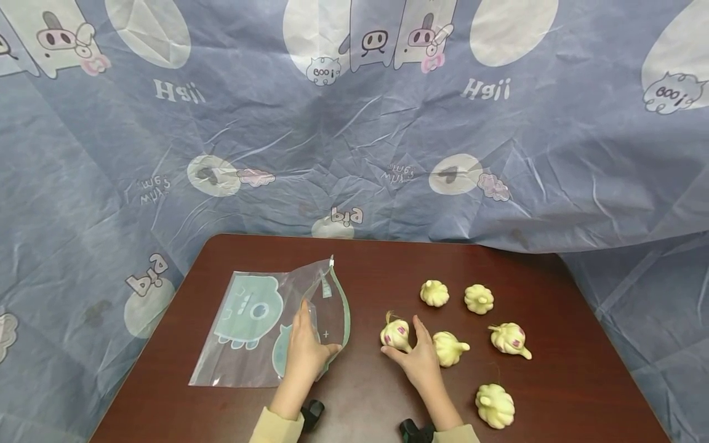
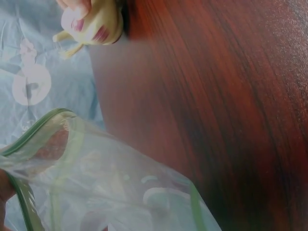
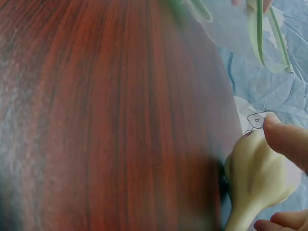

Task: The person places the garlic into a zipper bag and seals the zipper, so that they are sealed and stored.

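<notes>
A clear zip bag (image 1: 255,369) with pale green cartoon prints lies on the left of the table, its green-edged mouth spread toward the right. My left hand (image 1: 304,351) holds the bag at this mouth, thumb at the green rim (image 2: 33,130) and fingers at the other side. My right hand (image 1: 418,363) grips a garlic bulb (image 1: 395,334) with purple marks between thumb and fingers. In the right wrist view a fingertip touches that bulb (image 3: 257,168). Just right of the right hand lies another garlic bulb (image 1: 450,349).
Several more garlic bulbs sit on the right of the brown table (image 1: 382,264), among them one at the back (image 1: 434,293) and one near the front (image 1: 495,406). A blue printed cloth (image 1: 332,135) hangs behind the table's far edge.
</notes>
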{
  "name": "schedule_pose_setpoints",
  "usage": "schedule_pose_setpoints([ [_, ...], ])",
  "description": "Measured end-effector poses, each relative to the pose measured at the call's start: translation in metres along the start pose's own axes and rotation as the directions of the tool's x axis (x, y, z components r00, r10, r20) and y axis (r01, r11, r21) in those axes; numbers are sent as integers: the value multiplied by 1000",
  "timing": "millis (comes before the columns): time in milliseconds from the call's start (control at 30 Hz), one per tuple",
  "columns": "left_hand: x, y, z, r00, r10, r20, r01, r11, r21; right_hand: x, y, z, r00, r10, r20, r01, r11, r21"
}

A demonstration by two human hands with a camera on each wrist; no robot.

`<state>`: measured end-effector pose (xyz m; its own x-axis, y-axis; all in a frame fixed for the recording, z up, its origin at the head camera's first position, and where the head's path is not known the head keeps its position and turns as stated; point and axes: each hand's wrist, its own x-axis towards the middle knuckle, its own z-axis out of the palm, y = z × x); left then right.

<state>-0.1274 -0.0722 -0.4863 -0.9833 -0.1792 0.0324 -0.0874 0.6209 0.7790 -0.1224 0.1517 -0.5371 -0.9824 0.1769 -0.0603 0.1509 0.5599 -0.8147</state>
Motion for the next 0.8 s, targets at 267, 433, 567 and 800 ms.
schedule_pose_setpoints([
  [267,0,-1,1,1000,-8,1,8,1000,-7,3,2,8,997,-28,-73,27,1000,-15],
  [433,-1,-1,1,1000,-3,-2,3,1000,-2,7,3,9,999,-4,-47,2,1000,-30],
  [567,-1,-1,0,1000,5,-8,-5,1000,0,8,4,10,998,-7,-55,4,999,-52],
  [800,-2,-2,1,1000,13,-11,-13,1000,3,7,4,10,997,4,-72,-4,1000,3],
])
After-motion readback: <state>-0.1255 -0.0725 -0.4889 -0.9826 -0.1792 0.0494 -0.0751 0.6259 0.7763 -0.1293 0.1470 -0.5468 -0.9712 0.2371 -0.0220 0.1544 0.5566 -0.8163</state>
